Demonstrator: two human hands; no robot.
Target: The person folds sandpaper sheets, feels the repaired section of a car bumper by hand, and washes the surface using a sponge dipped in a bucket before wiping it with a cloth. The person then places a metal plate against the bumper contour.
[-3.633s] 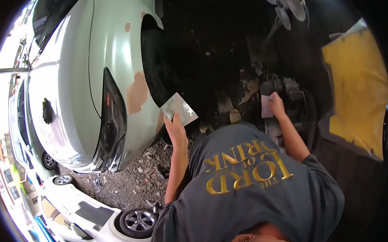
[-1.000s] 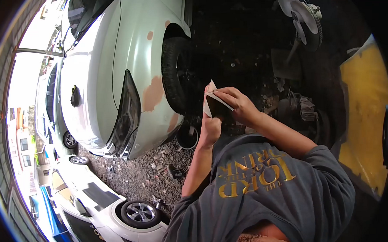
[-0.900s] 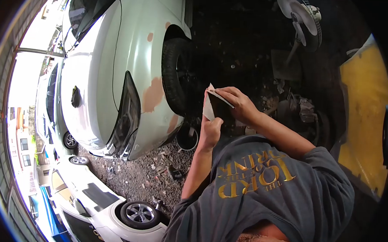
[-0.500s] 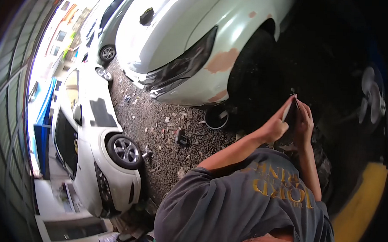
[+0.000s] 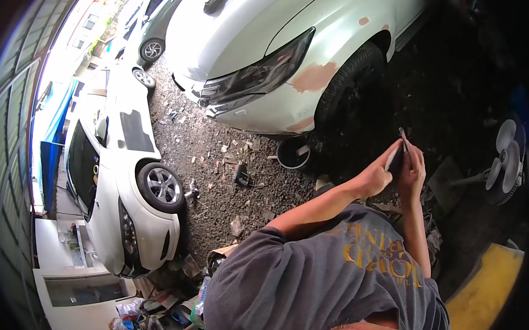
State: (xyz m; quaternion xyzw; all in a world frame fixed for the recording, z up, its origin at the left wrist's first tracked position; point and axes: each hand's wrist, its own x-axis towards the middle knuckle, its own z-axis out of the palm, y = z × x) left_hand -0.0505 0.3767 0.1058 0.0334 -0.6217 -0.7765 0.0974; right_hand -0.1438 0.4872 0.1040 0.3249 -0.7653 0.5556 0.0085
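Pale, thin paper-like sheet (image 5: 392, 160) is between my left hand (image 5: 374, 177) and my right hand (image 5: 413, 170), and each grip is closed on it, with the fingers coming together at its far end. I see it almost edge-on; its long axis points forward, away from my chest. Ahead and to the left, well apart from the sheet, is the pearl-white car (image 5: 341, 41) with pinkish-brown patches (image 5: 314, 77); my left hand is the nearer one to it.

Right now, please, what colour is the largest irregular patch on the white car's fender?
The patch is salmon, clearest in the head view.
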